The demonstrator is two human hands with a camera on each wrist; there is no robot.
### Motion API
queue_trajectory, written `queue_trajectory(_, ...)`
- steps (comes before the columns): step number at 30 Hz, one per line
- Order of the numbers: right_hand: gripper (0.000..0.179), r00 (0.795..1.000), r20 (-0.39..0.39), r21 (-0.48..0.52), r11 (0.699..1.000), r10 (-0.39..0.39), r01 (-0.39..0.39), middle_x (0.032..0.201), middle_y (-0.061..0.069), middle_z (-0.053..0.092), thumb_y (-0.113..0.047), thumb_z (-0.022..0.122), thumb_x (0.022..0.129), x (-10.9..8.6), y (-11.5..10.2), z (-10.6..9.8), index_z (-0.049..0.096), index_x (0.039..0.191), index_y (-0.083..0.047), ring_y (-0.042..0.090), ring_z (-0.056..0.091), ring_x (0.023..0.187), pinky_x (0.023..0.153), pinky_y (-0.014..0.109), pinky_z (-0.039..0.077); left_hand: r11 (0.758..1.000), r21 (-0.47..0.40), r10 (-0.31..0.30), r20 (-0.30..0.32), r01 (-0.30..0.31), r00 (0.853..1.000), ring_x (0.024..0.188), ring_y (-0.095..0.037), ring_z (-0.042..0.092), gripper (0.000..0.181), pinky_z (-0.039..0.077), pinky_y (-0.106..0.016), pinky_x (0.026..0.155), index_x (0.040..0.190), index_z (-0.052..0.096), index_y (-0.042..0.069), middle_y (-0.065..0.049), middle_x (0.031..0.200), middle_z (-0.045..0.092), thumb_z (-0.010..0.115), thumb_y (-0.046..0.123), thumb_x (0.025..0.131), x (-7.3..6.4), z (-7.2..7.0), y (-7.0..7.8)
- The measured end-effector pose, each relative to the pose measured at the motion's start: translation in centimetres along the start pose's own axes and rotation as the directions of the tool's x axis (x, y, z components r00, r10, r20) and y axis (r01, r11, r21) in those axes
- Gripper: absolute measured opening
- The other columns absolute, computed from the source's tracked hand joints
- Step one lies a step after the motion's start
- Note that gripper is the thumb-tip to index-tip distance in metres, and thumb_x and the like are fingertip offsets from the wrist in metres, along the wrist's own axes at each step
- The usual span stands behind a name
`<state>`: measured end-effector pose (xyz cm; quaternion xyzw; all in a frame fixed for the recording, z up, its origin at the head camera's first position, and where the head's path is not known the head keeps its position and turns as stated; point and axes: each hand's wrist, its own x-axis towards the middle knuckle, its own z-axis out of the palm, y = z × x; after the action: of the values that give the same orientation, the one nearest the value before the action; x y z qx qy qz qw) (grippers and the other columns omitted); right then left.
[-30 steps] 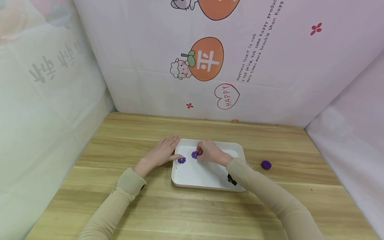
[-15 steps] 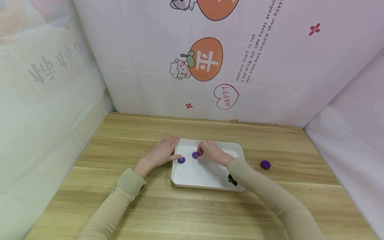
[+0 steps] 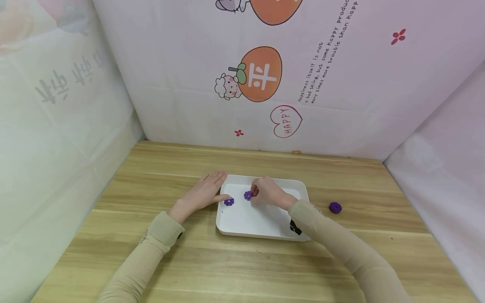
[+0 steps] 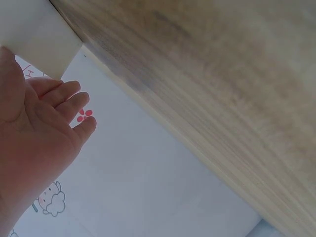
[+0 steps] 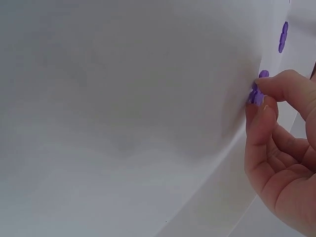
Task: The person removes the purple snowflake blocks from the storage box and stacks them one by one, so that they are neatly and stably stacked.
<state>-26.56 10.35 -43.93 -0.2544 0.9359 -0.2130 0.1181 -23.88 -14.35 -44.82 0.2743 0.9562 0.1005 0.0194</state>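
Note:
A white rectangular tray (image 3: 257, 219) lies on the wooden table. My right hand (image 3: 267, 192) is over its far part and pinches a purple notched plastic disc (image 3: 248, 195), like a snowflake building disc, between thumb and curled fingers. In the right wrist view the held disc (image 5: 258, 91) is partly covered by the fingertips. Across the tray's left rim rests my left hand (image 3: 202, 192), fingers extended. Its thumb lies over the top edge of a second purple disc (image 3: 229, 202) on the tray floor; whether they touch I cannot tell.
To the right of the tray, a purple piece (image 3: 335, 207), seemingly stacked discs, lies on the table (image 3: 227, 269). Printed white cloth walls (image 3: 182, 84) enclose the back and both sides. My right forearm (image 3: 341, 240) crosses the tray's right edge.
My right hand has shifted slightly to the right, and the pinched disc with it. My left hand and the disc by its thumb have stayed in place.

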Motion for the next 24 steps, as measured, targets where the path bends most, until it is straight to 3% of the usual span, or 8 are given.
queue_trajectory(15,0.017,1.000,-0.016,0.006,1.000,-0.017,0.017,0.087,0.009,0.072,-0.007,0.081,0.079,-1.5,0.6,-1.7,0.071,0.092,0.000,0.014,0.063,0.076,0.073,0.027,0.058,1.000,-0.009,0.007,0.001,-0.007,1.000,0.152,-0.035,0.026,0.087,0.019,-0.054,0.127,0.155,0.025,-0.002,-0.021,0.161,0.028,0.051,0.058,0.097,0.0,-0.1,0.1)
queue_trajectory(24,0.017,0.999,-0.031,-0.014,0.999,0.030,-0.030,0.089,0.009,0.072,-0.007,0.080,0.080,-2.4,1.5,-3.3,0.071,0.093,-0.001,0.015,0.062,0.076,0.070,0.025,0.057,1.000,-0.011,0.003,-0.002,-0.003,1.000,0.152,-0.034,0.026,0.088,0.019,-0.053,0.127,0.155,0.025,-0.001,-0.020,0.162,0.028,0.050,0.059,0.097,0.1,0.2,0.0)
